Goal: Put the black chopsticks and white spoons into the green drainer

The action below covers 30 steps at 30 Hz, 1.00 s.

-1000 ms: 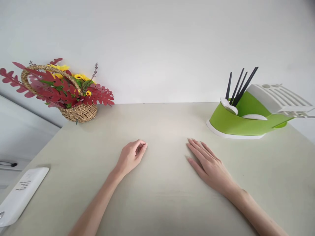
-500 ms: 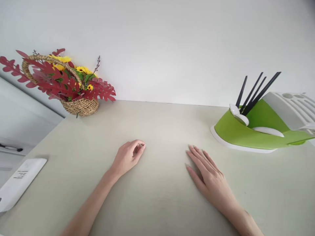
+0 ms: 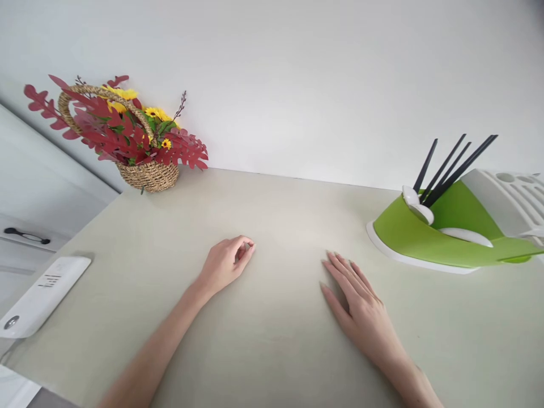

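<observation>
My left hand (image 3: 225, 262) rests on its side on the pale table (image 3: 276, 362), fingers curled and thumb meeting the index finger; nothing shows in the hollow between them. To its right, my right hand (image 3: 359, 306) lies palm down and flat, its thumb apart from the fingers. A green utensil holder (image 3: 408, 232) on a white base is the thing nearest to the right hand. Black chopsticks (image 3: 446, 175) and white spoons (image 3: 421, 214) stand in it, and a white slotted rack (image 3: 505, 192) sits over its back part. Neither hand touches the holder.
A wicker basket (image 3: 148, 177) with red leaves and yellow flowers stands at the back left, close to the wall (image 3: 297, 85). Along the left edge lies a white power strip (image 3: 49, 292) with a cord. Beyond that edge is a white cabinet front with a dark handle (image 3: 26, 235).
The view has tilted and shifted, so the basket sits higher in the picture and the holder lower and further right. Both hands keep their poses on the table.
</observation>
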Each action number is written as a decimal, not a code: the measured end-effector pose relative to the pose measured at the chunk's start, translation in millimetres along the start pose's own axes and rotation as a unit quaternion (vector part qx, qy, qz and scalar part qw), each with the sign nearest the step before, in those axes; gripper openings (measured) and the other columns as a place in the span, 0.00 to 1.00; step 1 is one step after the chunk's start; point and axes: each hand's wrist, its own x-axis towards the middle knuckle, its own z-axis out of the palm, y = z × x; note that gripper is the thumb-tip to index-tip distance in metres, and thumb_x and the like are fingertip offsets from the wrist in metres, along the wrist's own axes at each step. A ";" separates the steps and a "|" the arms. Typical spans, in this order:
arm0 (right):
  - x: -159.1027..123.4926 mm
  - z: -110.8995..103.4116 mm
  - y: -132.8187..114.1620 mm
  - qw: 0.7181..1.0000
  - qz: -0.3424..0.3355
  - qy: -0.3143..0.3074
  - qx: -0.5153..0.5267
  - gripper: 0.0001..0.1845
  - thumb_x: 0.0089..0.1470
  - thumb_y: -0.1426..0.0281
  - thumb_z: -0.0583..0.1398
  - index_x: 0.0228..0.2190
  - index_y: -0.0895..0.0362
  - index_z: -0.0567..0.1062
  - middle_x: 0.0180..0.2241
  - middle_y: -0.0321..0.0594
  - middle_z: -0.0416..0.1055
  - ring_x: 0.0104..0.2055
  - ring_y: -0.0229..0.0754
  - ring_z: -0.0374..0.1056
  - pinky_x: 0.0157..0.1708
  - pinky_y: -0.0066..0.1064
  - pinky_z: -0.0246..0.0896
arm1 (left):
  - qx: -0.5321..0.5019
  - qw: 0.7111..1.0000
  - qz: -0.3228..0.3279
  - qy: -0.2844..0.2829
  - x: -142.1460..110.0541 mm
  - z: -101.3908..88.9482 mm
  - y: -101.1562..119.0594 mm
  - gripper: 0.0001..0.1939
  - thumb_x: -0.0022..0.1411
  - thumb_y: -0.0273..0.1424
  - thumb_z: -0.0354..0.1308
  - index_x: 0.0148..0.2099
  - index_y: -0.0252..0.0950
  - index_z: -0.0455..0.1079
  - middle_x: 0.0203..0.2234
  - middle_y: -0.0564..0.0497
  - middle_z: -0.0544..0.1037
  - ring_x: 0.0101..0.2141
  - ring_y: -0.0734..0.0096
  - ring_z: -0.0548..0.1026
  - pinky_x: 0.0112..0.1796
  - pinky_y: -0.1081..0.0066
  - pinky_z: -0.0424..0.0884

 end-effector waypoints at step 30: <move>0.2 10.1 5.7 1.000 0.015 0.014 0.018 0.27 0.73 0.56 0.52 0.68 0.50 0.67 0.71 0.41 0.61 0.74 0.48 0.56 0.75 0.51 0.49 | -0.011 0.998 0.061 0.012 -12.0 -2.3 -10.8 0.14 0.75 0.42 0.49 0.43 0.42 0.71 0.31 0.52 0.79 0.32 0.66 0.74 0.40 0.65 0.69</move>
